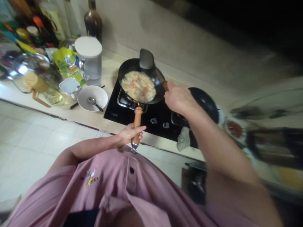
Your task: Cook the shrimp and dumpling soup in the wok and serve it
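Observation:
My left hand [130, 134] is wrapped round the wooden handle of a black frying pan [159, 94] over the left side of the stove. In the pan lies a round, yellowish egg-like mass [138, 86] with orange-red pieces in it. Above the pan's right rim, my right hand [177, 96] grips the brown handle of a spatula [146, 59]. Its dark, wide blade is raised at the pan's far rim, apart from the food. Part of the spatula's shaft is hard to make out against the dark pan.
A white bowl [82, 97] with a spoon [94, 102] stands left of the black stove [113, 110]. Behind it are a lidded water pitcher [91, 69] and several bottles. On the right sit a second dark pan [205, 101], a grey cloth [184, 138] and a bowl of reddish-brown food [234, 127].

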`<state>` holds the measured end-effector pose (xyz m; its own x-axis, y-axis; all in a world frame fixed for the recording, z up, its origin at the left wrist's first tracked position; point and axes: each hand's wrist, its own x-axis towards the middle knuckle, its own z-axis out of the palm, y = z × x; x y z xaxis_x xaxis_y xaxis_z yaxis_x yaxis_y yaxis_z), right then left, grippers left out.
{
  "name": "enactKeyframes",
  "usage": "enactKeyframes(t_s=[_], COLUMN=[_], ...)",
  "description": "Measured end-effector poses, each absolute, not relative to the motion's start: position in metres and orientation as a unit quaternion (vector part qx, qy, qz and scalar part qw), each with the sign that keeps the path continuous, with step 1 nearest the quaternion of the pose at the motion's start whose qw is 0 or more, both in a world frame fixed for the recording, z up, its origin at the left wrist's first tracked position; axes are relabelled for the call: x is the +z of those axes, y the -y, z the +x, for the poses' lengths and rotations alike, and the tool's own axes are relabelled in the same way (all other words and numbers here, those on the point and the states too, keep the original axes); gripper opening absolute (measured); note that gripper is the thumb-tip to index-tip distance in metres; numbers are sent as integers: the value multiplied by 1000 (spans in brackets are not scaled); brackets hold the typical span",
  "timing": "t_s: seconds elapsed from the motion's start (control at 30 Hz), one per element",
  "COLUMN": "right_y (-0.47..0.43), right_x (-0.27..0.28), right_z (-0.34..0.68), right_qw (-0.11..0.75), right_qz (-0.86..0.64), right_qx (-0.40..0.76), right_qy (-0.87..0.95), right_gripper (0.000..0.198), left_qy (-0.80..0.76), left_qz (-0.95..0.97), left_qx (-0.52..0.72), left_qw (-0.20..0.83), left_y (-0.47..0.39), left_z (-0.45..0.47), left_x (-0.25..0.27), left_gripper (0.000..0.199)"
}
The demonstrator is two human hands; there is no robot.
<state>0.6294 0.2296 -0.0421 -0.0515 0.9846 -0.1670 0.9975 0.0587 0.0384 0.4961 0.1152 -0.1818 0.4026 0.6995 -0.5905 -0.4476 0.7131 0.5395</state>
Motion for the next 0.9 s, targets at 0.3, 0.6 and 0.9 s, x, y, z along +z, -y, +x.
enactKeyframes(t_s=[0.3,0.6,0.9], right_y=[-223,-228,-228], right_x=[-61,-65,-68], right_z=[632,629,626], right_qw=[87,96,86], right_qz=[641,638,624], right_qx=[-49,-56,-72], right_qy=[-761,-762,-773], right_gripper=[56,47,47], left_qy=[-436,-432,-434], left_qz=[158,155,160], left_qx=[340,339,341], left_qw=[818,821,818], left_y=[-117,-116,-117], left_z=[497,496,496], left_x=[-180,-178,-181], left_gripper=[25,28,27])
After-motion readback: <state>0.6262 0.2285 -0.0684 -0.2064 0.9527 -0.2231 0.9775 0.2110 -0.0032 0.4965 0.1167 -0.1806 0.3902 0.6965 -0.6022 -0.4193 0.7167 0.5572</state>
